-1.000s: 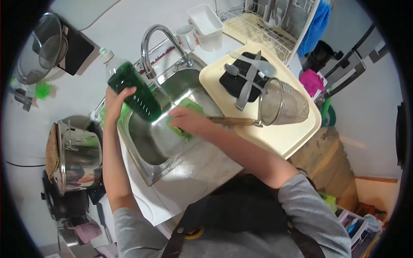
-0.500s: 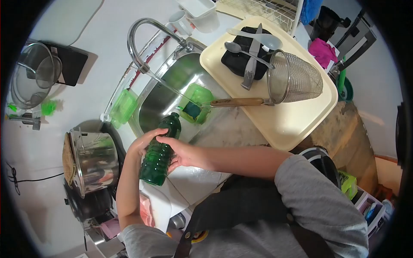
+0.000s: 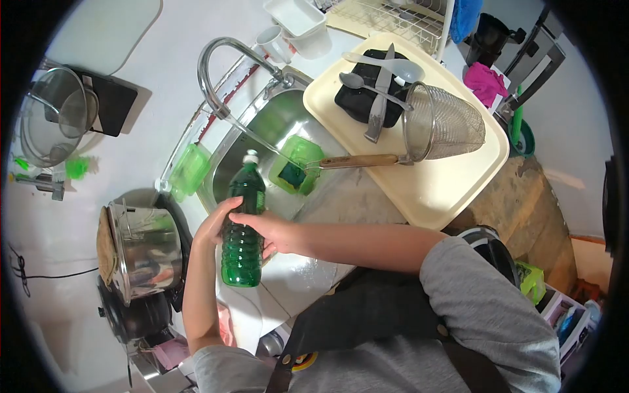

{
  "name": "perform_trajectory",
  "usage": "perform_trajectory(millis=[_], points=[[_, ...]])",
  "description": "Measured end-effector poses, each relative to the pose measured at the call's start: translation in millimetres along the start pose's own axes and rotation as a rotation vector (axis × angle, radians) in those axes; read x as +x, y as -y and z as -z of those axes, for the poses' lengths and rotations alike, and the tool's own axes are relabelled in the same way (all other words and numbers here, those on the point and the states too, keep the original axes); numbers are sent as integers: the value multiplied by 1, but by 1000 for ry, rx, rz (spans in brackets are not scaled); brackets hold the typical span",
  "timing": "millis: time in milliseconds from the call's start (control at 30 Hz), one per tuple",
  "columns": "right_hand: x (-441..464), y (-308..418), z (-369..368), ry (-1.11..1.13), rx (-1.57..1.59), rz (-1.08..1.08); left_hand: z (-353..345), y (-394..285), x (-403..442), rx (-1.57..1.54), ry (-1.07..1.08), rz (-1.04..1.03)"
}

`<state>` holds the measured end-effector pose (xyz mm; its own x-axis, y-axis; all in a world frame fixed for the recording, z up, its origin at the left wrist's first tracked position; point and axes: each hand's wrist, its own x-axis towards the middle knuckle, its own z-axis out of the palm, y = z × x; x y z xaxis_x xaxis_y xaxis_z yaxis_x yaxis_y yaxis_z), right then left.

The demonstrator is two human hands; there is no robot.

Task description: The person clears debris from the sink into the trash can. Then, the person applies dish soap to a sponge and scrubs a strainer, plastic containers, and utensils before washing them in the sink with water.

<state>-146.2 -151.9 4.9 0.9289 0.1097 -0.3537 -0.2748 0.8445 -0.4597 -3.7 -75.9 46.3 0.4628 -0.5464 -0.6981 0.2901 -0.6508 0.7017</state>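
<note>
A clear bottle of green liquid (image 3: 242, 255), white cap up, stands nearly upright between my two hands at the sink's near edge. My left hand (image 3: 215, 221) wraps its left side. From the right, my right hand (image 3: 272, 233) grips it too, thumb across the front. Behind the bottle, a green container (image 3: 296, 149) with a dark green piece in it lies in the metal sink (image 3: 226, 154). Water runs from the curved faucet (image 3: 204, 75) toward this container.
Right of the sink, a cream tray (image 3: 452, 196) holds a wooden-handled mesh strainer (image 3: 452, 124), a knife, spoons and a black item. At left are a steel pot (image 3: 147, 245) and a green dish (image 3: 190, 171). A dish rack (image 3: 400, 23) stands at the back.
The bottle came from a tilted hold over the sink's left side to a nearly upright one nearer my body. My right hand left the green container and took hold of the bottle.
</note>
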Motion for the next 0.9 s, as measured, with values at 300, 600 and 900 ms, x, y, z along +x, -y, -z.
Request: perform_trajectory(millis=[300,600,900], points=[[-27,54,34,-33,-103,238,28,-102,21,20,-321,-866],[-103,69,52,-76,-406,179,0,-171,175,248,-978,-965],[-135,80,71,-168,-386,238,-3,-66,216,195,-973,-1098]])
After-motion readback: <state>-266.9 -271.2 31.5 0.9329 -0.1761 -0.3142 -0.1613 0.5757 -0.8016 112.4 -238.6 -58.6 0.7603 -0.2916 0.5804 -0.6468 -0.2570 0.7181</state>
